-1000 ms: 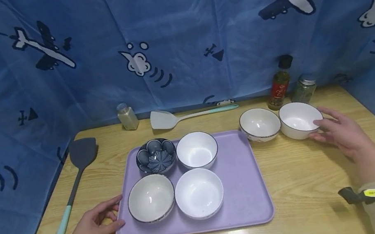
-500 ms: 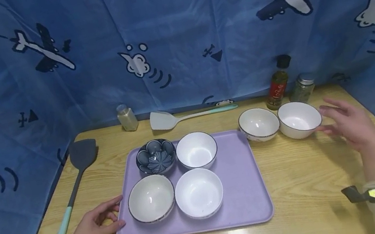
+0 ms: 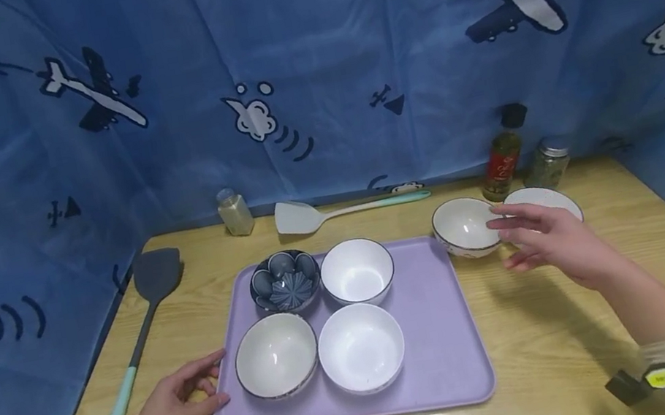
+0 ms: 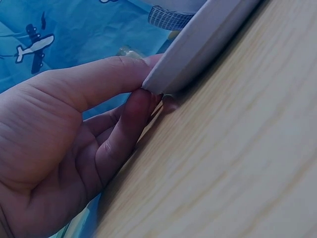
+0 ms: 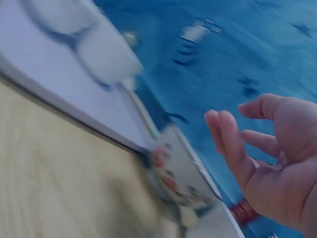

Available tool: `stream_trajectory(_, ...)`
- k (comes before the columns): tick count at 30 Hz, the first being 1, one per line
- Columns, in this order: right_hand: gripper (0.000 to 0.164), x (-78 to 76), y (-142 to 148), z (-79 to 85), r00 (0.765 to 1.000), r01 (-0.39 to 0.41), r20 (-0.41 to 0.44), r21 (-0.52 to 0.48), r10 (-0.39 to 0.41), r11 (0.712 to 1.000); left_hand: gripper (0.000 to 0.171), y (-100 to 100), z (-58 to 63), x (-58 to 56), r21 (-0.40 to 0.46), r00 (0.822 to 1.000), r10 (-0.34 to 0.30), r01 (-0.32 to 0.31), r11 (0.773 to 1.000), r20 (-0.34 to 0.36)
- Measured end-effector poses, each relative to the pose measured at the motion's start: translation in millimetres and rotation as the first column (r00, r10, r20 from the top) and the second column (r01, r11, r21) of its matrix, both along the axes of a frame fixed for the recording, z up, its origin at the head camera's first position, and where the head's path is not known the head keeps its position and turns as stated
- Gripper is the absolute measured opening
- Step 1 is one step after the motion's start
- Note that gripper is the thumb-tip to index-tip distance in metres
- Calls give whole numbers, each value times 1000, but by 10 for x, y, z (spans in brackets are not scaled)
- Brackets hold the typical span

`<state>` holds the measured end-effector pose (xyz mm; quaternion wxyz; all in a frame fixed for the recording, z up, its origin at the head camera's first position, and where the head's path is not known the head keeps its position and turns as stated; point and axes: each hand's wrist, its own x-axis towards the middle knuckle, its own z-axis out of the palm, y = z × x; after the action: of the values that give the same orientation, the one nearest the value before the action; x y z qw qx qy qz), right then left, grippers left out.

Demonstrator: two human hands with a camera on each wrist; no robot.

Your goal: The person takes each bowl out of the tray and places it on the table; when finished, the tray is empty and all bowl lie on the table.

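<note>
Right hand (image 3: 554, 241) moved nearer right edge of tray (image 3: 470, 317).

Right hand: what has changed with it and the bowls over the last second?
The right hand has let go of the rightmost bowl and moved left, its fingertips now in front of the neighbouring bowl's right rim in the head view, holding nothing. The left hand still pinches the purple tray at its left edge; no bowl has clearly shifted.
</note>
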<state>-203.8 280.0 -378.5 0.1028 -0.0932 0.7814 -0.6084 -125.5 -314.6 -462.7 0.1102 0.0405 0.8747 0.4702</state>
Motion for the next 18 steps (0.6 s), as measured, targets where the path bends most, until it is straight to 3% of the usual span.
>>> stream_trajectory(9,58,-195,-571,-2,972,-199,135,20,194,980,65,-19,22,-3,-5,1000,-6,6,1000,-24)
stream_trajectory(18,64,-330,-1027,-138,939,-220,250,-85,234,972,65,-8,26,28,51,999,-30,32,998,-39)
